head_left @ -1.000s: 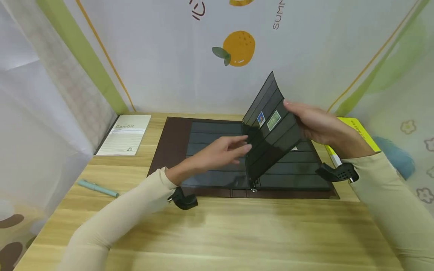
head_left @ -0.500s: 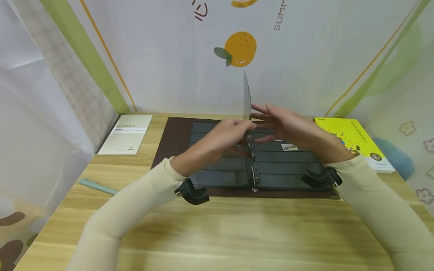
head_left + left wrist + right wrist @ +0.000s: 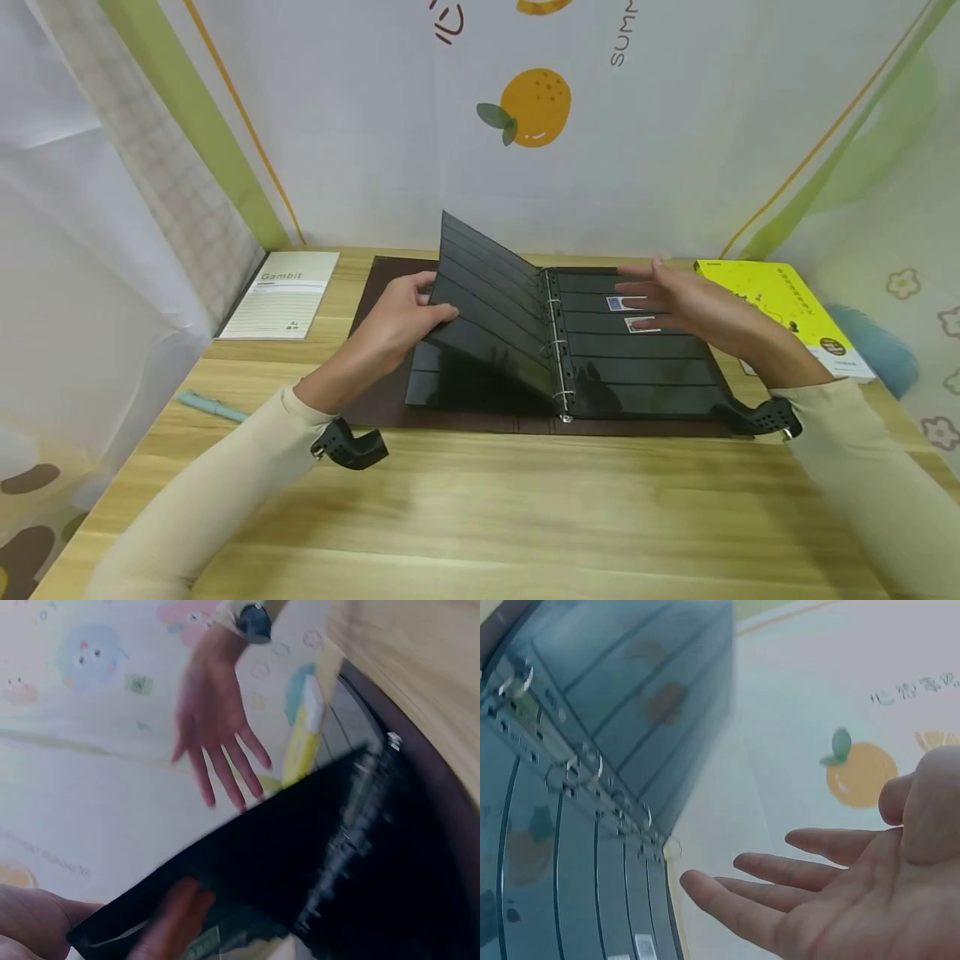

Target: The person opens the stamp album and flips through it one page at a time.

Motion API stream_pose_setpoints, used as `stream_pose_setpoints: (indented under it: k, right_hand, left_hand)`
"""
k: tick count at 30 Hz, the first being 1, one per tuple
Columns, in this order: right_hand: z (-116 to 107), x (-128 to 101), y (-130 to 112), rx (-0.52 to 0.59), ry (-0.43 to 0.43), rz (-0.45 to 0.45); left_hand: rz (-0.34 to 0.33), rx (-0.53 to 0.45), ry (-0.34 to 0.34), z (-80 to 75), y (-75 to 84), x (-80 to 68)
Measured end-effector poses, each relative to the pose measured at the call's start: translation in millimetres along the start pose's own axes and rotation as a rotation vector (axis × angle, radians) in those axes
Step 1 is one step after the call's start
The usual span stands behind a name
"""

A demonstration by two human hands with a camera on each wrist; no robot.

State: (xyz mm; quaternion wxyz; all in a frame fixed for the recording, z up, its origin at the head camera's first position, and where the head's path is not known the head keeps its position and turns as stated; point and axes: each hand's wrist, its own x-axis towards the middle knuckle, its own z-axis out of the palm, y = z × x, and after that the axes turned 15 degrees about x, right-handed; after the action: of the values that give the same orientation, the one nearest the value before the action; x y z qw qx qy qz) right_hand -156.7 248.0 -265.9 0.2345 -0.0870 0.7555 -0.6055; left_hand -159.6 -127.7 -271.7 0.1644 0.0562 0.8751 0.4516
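A dark brown ring-binder stamp album [image 3: 390, 292] lies open on the table. My left hand [image 3: 390, 325] pinches the outer edge of a black pocket page [image 3: 487, 317], which tilts up over the album's left side. In the left wrist view that page [image 3: 247, 855] slants across, held at its lower left corner. My right hand [image 3: 697, 312] hovers over the right-hand page [image 3: 637, 375] with fingers spread, holding nothing. Two stamps [image 3: 641, 324] sit in that page's pockets, partly behind the fingers. Metal rings [image 3: 585, 769] run along the spine in the right wrist view.
A yellow book [image 3: 787, 300] lies right of the album, partly behind the right forearm. On the left are a white Gambit notebook [image 3: 281, 300] and a teal pen [image 3: 212, 406]. A printed curtain [image 3: 360, 150] hangs behind the wooden table [image 3: 525, 500].
The page has swung over from the right side to the left. My right hand has let go of it; my left hand has taken hold and moved left with it.
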Motion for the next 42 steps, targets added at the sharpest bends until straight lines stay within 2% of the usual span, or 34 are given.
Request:
stream_pose_setpoints:
  k: [6, 10, 13, 15, 19, 22, 25, 28, 33, 39, 42]
  right_hand:
    - [-19, -3, 12, -0.089, 0.084, 0.036]
    - [-33, -1, 24, -0.147, 0.146, 0.062]
    - [-46, 3, 35, -0.212, 0.192, 0.078]
    - [-56, 9, 42, -0.303, 0.227, 0.08]
    - [-78, 26, 57, -0.572, 0.26, 0.082]
    - [-90, 42, 67, -0.757, 0.229, 0.073]
    - [-97, 54, 76, -0.844, 0.187, 0.069]
    - [-104, 60, 84, -0.881, 0.174, 0.068]
    - [-112, 66, 93, -0.886, 0.167, 0.068]
    - [-115, 75, 96, -0.873, 0.168, 0.03]
    - [-116, 79, 95, -0.875, 0.194, 0.012]
  left_hand:
    - [-0.056, 0.029, -0.002, -1.0, -32.7, 4.0]
    - [-0.085, 0.165, -0.015, -1.3, -53.2, 6.1]
    - [-0.078, 0.332, 0.003, -1.7, -64.4, 6.7]
    - [-0.048, 0.433, 0.023, -1.1, -69.1, 7.2]
    - [0.022, 0.605, 0.047, 0.7, -75.0, 7.3]
    - [0.049, 0.695, 0.055, 3.7, -76.6, 6.7]
    - [0.055, 0.76, 0.069, 10.1, -77.8, 7.7]
    - [0.085, 0.797, 0.073, 19.2, -78.9, 9.6]
    - [0.179, 0.837, 0.091, 30.4, -79.4, 9.9]
    - [0.202, 0.909, 0.135, 33.3, -80.1, 5.7]
    - [0.228, 1.003, 0.173, 35.6, -79.0, 3.1]
